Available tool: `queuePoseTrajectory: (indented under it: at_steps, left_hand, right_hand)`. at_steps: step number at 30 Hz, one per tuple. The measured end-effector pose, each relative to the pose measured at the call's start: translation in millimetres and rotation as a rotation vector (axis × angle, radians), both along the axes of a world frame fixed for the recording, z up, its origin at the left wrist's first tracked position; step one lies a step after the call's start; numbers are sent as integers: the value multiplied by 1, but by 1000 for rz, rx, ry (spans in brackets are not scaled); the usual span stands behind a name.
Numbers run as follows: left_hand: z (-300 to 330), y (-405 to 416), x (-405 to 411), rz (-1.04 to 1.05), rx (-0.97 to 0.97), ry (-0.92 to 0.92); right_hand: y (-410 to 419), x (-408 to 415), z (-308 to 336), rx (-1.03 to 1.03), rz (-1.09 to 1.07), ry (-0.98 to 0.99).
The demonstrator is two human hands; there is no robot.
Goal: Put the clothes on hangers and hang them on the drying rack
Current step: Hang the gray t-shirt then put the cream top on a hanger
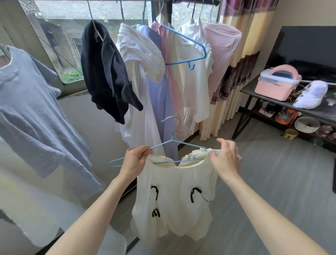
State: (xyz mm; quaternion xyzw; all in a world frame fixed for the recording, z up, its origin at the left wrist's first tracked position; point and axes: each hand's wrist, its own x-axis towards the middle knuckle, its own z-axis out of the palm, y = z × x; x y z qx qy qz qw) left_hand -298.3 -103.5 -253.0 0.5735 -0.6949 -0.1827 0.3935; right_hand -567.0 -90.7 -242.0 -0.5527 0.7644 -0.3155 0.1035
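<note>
A cream top with black marks (174, 203) hangs from a light blue hanger (169, 142) in front of me. My left hand (133, 162) grips the hanger's left arm together with the top's left shoulder; the hanger's left tip sticks out past it. My right hand (224, 158) pinches the top's right shoulder over the hanger's right end. The hanger's metal hook points up, free of the black rack rail (196, 1) above. On that rail hang a black garment (107, 72), white, lilac and pink clothes, and an empty blue hanger (189, 47).
A grey-blue shirt (34, 112) hangs at the left. A window is behind the rack, a patterned curtain (241, 63) to its right. A dark shelf table (283, 102) at right carries a pink box (278, 83) and a white bundle. Grey floor lies below.
</note>
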Motion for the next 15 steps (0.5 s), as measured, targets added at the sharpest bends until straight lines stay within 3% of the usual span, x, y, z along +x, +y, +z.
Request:
queuePoseTrajectory:
  at_steps: [2, 4, 6, 11, 13, 15]
  left_hand:
    - [3, 1, -4, -40, -33, -13]
    - [4, 1, -10, -86, -60, -57]
    - [5, 2, -15, -115, -79, -96]
    - [2, 11, -24, 103, -232, -100]
    - [2, 19, -26, 284, -253, 13]
    - [2, 25, -26, 395, -112, 212]
  right_hand:
    - [-2, 15, 10, -132, 268, -50]
    - [-3, 34, 24, -95, 537, -169]
    - [-6, 49, 31, -27, 647, -211]
    - [-13, 58, 29, -84, 487, -175]
    - [-15, 55, 28, -99, 414, -211]
    - [-16, 53, 28, -107, 390, -242]
